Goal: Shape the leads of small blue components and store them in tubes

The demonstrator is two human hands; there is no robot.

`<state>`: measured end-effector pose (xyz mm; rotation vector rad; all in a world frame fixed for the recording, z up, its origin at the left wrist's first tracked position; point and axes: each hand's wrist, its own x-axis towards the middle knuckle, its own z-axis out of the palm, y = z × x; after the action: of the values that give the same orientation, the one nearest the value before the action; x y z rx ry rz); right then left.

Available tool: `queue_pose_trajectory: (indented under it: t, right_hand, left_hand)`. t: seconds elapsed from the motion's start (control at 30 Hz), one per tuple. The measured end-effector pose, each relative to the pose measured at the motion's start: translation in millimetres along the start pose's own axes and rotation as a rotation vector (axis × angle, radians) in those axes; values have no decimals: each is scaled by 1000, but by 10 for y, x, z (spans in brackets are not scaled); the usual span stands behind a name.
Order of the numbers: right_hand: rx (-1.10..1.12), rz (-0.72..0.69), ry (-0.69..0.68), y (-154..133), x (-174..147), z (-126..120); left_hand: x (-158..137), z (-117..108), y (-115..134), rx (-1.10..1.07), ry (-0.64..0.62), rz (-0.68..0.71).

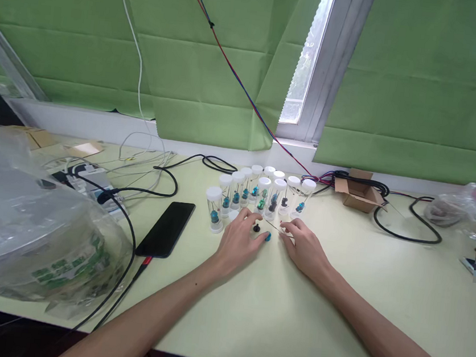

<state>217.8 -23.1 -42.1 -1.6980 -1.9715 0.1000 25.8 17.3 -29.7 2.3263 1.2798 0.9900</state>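
Note:
My left hand [239,240] rests on the table with thumb and fingers apart, its thumb tip against or right beside a small blue piece [268,237]. A small black piece [257,227] stands between that thumb and the forefinger. Opposite it, my right hand [303,242] is closed in a pinch on a thin rod [273,225], which points left toward the black piece. Just beyond both hands stand several clear tubes with white caps [263,195], holding small blue, green or dark parts. One capped tube [214,210] stands nearest my left hand, at the group's left end.
A black phone [166,229] with a cable lies left of my hands. A large clear plastic bag [43,231] covers the table's left side. Behind on the right are a small open cardboard box [357,195] and a black cable [422,241]. Green blinds hang at the back.

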Motion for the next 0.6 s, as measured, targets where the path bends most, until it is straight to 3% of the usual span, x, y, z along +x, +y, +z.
queue_pose_trajectory:
  t: [0.6]
  right_hand:
    - [-181,70,-85,13,77,61]
  left_hand:
    - [-33,74,-18,19,-116,52]
